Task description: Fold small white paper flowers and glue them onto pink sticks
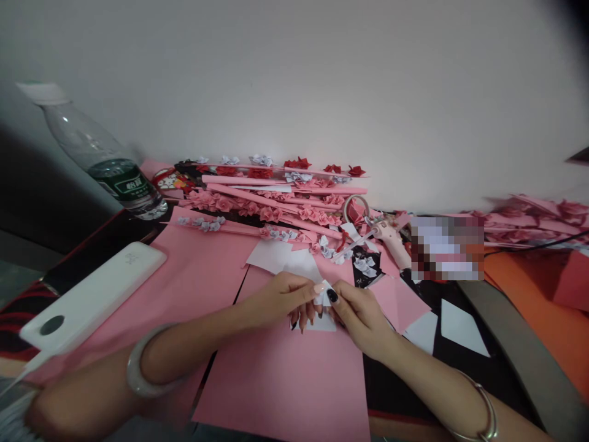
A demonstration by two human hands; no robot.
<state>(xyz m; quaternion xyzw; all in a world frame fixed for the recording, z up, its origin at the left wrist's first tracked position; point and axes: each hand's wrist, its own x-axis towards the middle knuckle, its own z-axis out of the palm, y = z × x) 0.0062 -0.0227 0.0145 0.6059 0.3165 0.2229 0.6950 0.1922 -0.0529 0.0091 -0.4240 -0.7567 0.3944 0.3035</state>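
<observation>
Between my two hands is a small piece of white paper (324, 294), pinched at its edges; it looks folded. My left hand (294, 299) grips its left side, thumb on top and the other fingers curled below. On the right side, my right hand (356, 307) presses it under a dark-nailed thumb. Both hands are held over a large pink paper sheet (285, 374). Just under the fingers lies another white paper piece (322, 324), partly hidden by them. White sheets (280, 258) lie behind my left hand.
Pink paper sticks with paper flowers (257, 209) are heaped along the wall. A water bottle (110, 159) and a white power bank (96, 294) stand at left. Behind my right hand are a pink glue gun (391, 242), a tape roll (356, 209), and white paper (462, 328) further right.
</observation>
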